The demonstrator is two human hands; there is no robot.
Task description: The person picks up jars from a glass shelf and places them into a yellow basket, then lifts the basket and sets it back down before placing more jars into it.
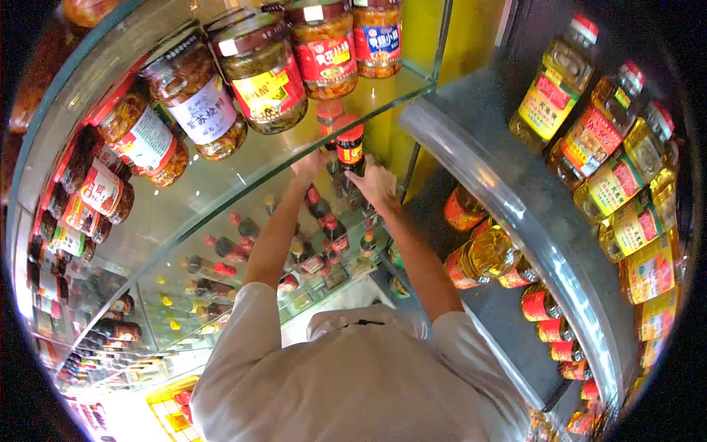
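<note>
A dark sauce bottle [352, 156] with a red cap and a red-yellow neck label stands upright at the back of the glass shelf, close to the yellow wall panel. My right hand [377, 182] is closed around its side, thumb across the front. Just left of that bottle is my left hand [309, 165], near the front glass edge; its fingers are mostly hidden. Behind them another red-capped bottle [329, 118] shows through the glass. Both forearms reach forward from short pale sleeves.
Jars of preserved food [268, 92] line the upper glass shelf [258, 177] on the left. Several dark bottles [333, 230] show below through the glass. On the right, oil bottles [551, 92] stand on a dark shelf behind a curved clear rail [508, 199].
</note>
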